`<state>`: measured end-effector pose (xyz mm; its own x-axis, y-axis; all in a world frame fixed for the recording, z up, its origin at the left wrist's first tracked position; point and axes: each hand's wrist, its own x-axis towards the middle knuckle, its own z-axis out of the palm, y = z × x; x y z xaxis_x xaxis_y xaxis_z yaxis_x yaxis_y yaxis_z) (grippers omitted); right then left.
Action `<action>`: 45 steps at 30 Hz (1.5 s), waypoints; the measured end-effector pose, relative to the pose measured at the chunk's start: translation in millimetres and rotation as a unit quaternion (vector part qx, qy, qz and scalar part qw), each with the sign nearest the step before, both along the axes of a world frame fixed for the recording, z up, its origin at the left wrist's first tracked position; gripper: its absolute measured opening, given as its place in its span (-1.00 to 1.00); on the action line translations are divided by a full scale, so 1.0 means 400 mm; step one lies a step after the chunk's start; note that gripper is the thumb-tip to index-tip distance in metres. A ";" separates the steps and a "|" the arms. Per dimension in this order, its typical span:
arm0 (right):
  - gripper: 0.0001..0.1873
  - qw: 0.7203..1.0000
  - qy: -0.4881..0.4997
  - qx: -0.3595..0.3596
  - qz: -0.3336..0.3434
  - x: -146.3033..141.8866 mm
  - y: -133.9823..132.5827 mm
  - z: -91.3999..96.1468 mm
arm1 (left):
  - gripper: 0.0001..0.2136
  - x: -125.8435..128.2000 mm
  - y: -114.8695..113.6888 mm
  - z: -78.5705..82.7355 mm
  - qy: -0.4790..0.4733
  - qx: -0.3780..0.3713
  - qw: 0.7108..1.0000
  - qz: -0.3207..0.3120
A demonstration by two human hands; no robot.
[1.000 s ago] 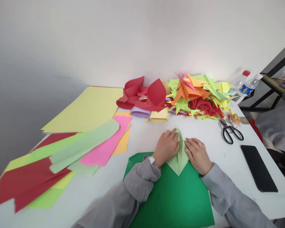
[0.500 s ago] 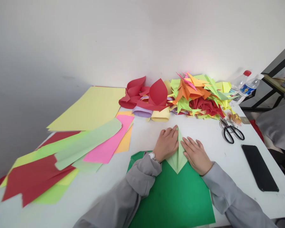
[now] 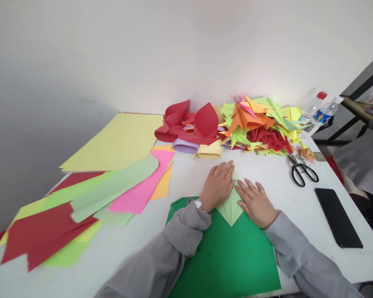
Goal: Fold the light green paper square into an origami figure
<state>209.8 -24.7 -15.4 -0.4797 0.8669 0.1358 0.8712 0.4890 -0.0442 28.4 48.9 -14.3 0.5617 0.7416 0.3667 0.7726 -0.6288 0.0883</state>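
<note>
A folded light green paper (image 3: 231,207) with a point toward me lies on the white table (image 3: 189,178), partly over a dark green sheet (image 3: 226,256). My left hand (image 3: 218,185) lies flat on the paper's left half, fingers stretched forward and covering its far tip. My right hand (image 3: 255,203) lies flat on the right half, fingers spread toward the fold's middle. Both hands press the paper down and grip nothing. A watch sits on my left wrist, and grey sleeves cover both arms.
A pile of folded paper shapes (image 3: 255,124) and red curled pieces (image 3: 192,124) lines the wall. Loose coloured sheets (image 3: 112,186) spread at left. Black scissors (image 3: 301,170), a black phone (image 3: 338,217) and two plastic bottles (image 3: 318,114) lie at right.
My left hand's fingers have stretched forward over the paper's far tip, which showed before. My right hand slid slightly up and inward along the fold.
</note>
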 end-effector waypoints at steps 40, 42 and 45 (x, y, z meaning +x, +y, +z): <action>-0.66 0.994 0.075 0.068 0.044 0.001 -0.003 -0.001 | -0.48 0.003 0.002 -0.001 0.032 -0.050 0.998 0.014; -0.66 0.994 0.075 0.067 0.043 0.001 -0.003 -0.001 | -0.48 0.003 0.003 0.001 0.033 -0.052 0.998 0.014; -0.66 0.994 0.078 0.068 0.044 0.001 -0.002 -0.001 | -0.48 0.002 0.002 0.004 0.035 -0.050 0.998 0.011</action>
<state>210.3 -25.7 -15.9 -0.5168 0.7913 0.3267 0.8127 0.5735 -0.1034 29.3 49.7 -12.5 0.5658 0.7856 0.2505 0.7929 -0.6017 0.0961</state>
